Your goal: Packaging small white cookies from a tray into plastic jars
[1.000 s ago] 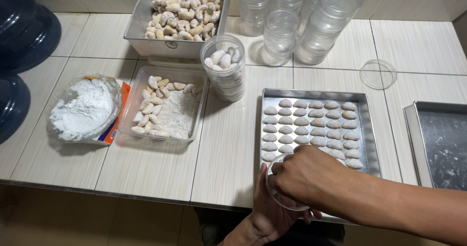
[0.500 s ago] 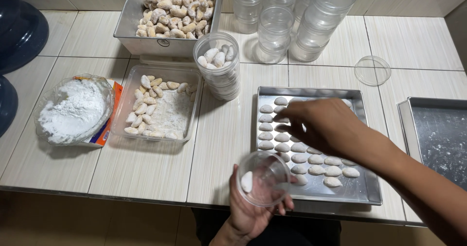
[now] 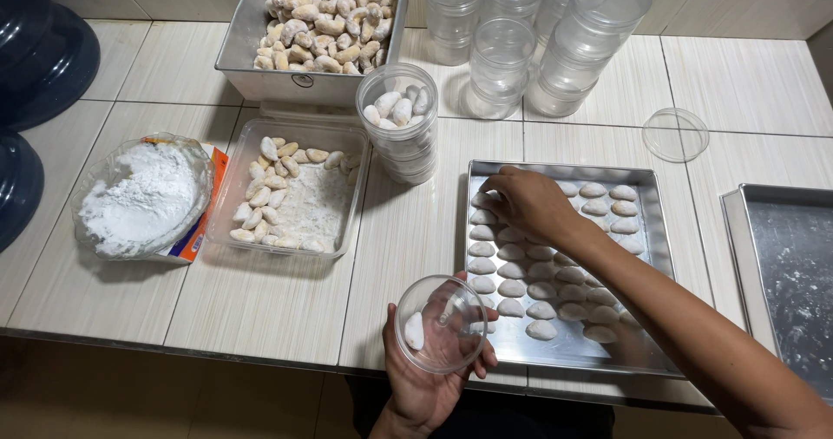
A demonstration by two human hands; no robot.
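My left hand [image 3: 431, 376] cups a clear round plastic jar [image 3: 441, 324] at the counter's front edge, tilted so its mouth faces me; one pale crescent cookie lies inside. My right hand [image 3: 528, 205] reaches across a metal baking tray [image 3: 659, 257] holding rows of pale cookies [image 3: 512, 270]. Its fingertips rest on the cookies at the tray's far left corner. Whether a cookie is pinched between the fingers I cannot tell.
A filled jar of sugared cookies [image 3: 399, 122] stands beside the tray. A clear tub of cookies in sugar [image 3: 292, 198], a bag of white powder [image 3: 143, 198], a metal pan of coated cookies [image 3: 317, 31], stacked empty jars [image 3: 542, 40], a loose lid [image 3: 675, 134] and another tray [image 3: 785, 274] surround them.
My left hand has brought the jar out from under my right hand and tilted it toward me. My right hand has moved from the tray's near left corner to its far left corner.
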